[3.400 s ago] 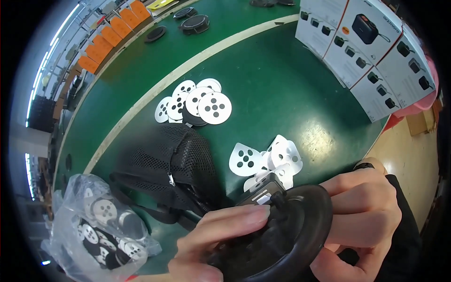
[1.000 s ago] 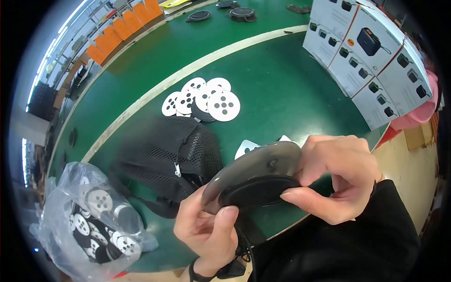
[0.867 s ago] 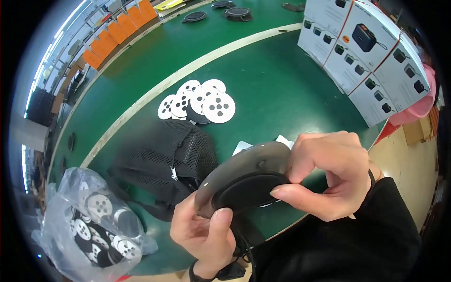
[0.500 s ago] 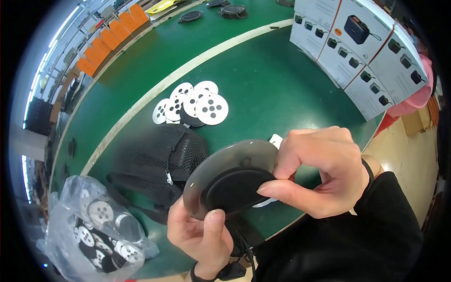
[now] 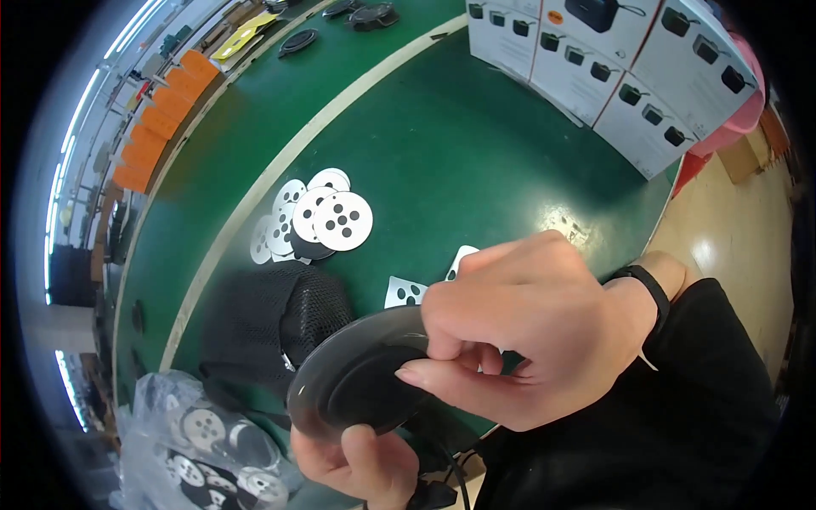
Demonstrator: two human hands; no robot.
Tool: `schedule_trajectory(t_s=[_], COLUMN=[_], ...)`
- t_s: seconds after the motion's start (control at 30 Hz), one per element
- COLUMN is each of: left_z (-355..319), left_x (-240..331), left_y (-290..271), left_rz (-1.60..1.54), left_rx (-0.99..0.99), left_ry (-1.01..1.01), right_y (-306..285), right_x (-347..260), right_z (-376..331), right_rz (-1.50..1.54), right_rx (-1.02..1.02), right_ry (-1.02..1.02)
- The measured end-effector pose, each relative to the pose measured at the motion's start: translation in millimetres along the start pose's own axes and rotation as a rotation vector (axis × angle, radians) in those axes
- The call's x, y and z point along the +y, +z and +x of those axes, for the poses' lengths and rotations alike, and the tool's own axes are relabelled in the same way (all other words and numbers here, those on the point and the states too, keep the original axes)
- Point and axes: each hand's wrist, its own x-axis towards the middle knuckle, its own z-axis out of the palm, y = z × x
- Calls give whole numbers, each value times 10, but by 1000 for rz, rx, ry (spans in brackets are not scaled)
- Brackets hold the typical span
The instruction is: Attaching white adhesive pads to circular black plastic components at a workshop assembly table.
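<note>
A smoky grey, see-through round plastic disc (image 5: 319, 361) with a black round pad (image 5: 370, 391) on its face is tilted up in front of me. My left hand (image 5: 361, 467) grips its lower edge, thumb on the near face. At the disc's right side, my right hand (image 5: 523, 331) is closed in a pinch, with the thumb tip by the pad's edge. Its fingers hide that part of the rim. Behind my right hand, white pieces with black dots (image 5: 406, 292) lie on the green table, partly covered.
A black mesh pouch (image 5: 263, 319) lies left of the disc, below a pile of white dotted discs (image 5: 343, 221). A clear plastic bag (image 5: 161, 425) of similar discs is at lower left. Printed white boxes (image 5: 565, 81) stand at far right; black round parts (image 5: 297, 42) lie at the back.
The view has shifted, so the table things sit differently in the picture. Both hands and the disc appear lower and further left. My right hand now covers more of the disc's right side.
</note>
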Motion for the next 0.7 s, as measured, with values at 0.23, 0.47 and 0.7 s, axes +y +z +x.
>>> schedule_trajectory(t_s=[0.23, 0.47, 0.7], left_z=[29, 12, 117], left_x=[55, 103, 29], left_y=[12, -8, 97], left_rz=[-91, -110, -123], left_rx=[-173, -178, -107], left_ry=[-19, 6, -176], right_y=[16, 14, -88], right_x=[45, 7, 30], right_z=[-15, -6, 15], right_rz=[-65, -142, -594], right_rx=[-3, -53, -171], right_ry=[-30, -57, 27])
